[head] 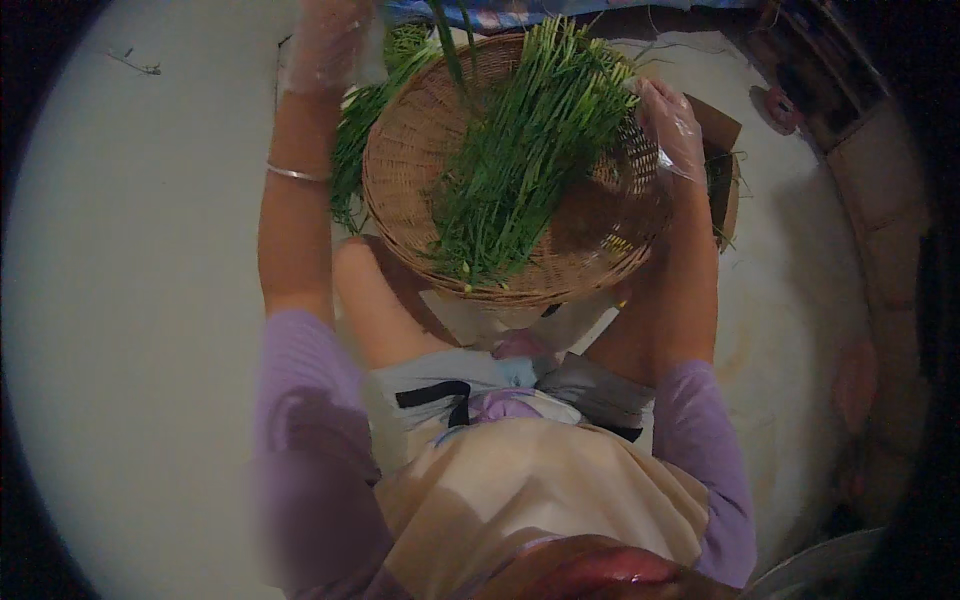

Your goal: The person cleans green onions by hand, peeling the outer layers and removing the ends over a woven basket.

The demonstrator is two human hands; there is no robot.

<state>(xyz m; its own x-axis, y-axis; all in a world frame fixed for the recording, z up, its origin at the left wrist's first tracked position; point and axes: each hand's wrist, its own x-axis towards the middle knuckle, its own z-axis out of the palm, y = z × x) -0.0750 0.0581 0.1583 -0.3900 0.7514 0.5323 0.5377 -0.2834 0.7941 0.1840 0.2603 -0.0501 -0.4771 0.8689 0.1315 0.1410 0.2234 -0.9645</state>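
Observation:
A round wicker basket [420, 172] sits in front of me, over and between my knees. In it lies a thick bundle of long green stalks [517, 157], perhaps garlic chives, with the pale ends towards the upper right. My right hand [673, 127], in a clear plastic glove, is curled at the basket's right rim, close against the pale ends; whether it grips rim or stalks is hidden. My left hand [330, 49], also gloved, is raised at the top edge, its fingers cut off or blurred. Dark green leaves [450, 45] hang into view beside it; their upper ends are out of frame.
More green stalks [352, 150] lie beyond the basket's left side. A cardboard box [720, 135] stands behind my right wrist. Patterned cloth [495, 15] runs along the top. A pinkish round object [781, 109] and a twig-like scrap [135, 66] lie on the pale floor [150, 300].

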